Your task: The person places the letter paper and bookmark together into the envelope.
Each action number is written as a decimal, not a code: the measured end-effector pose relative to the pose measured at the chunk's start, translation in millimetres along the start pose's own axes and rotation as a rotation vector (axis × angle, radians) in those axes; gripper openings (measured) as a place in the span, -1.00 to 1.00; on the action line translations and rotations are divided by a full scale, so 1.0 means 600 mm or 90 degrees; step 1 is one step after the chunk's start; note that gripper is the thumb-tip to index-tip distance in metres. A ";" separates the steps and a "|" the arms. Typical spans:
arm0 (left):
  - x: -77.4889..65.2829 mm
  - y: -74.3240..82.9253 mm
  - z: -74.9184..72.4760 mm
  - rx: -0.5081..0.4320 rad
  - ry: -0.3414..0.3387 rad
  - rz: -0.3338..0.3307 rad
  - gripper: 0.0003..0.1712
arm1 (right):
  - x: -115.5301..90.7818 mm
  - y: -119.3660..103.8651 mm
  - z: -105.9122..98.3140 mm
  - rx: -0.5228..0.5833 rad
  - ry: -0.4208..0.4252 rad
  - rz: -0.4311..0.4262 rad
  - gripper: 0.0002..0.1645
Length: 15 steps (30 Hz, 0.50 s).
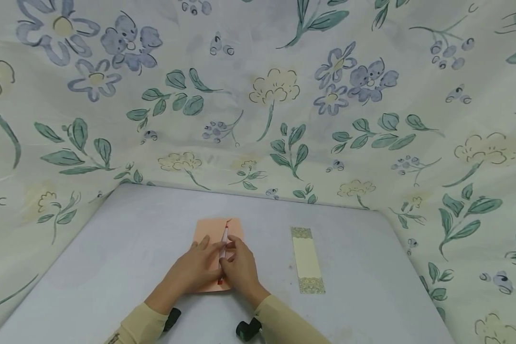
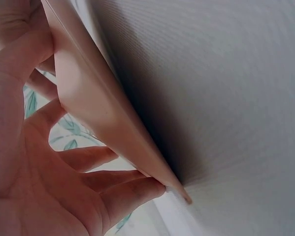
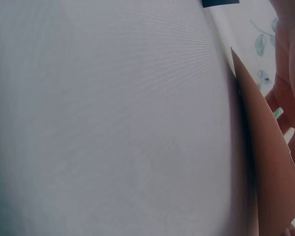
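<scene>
A peach-coloured paper piece, like a card or envelope, lies on the table. Down its middle runs a narrow white strip with red at both ends and a thin red line at the top. My left hand rests over the left half, its index finger and thumb reaching the strip. From the other side my right hand bends its fingers at the strip and pinches there; the exact contact is hidden. In the left wrist view, the fingers touch the paper, whose lower edge stands slightly off the table.
A cream paper strip with patterned gold ends lies to the right on the white table. Black devices show beneath the wrists. Floral cloth hangs behind and around the table.
</scene>
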State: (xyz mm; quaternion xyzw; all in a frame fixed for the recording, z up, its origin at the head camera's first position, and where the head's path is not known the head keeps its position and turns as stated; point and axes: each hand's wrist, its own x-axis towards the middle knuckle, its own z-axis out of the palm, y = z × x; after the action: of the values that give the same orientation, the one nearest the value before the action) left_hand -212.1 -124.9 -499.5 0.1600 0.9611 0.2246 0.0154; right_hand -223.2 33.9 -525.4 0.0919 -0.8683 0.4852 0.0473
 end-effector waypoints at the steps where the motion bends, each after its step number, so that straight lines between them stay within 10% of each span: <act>1: 0.001 -0.001 0.001 0.000 0.001 0.000 -0.26 | 0.000 0.000 -0.001 -0.001 0.003 -0.002 -0.30; 15: 0.004 0.000 0.001 0.004 -0.010 -0.008 -0.17 | -0.003 0.013 -0.024 -0.039 0.052 0.006 -0.36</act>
State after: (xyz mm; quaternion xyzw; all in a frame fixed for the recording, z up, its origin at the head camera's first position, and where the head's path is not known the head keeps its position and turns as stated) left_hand -214.4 -123.9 -499.7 0.1557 0.9626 0.2204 0.0239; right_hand -223.0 50.6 -524.6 0.0664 -0.8805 0.4619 0.0833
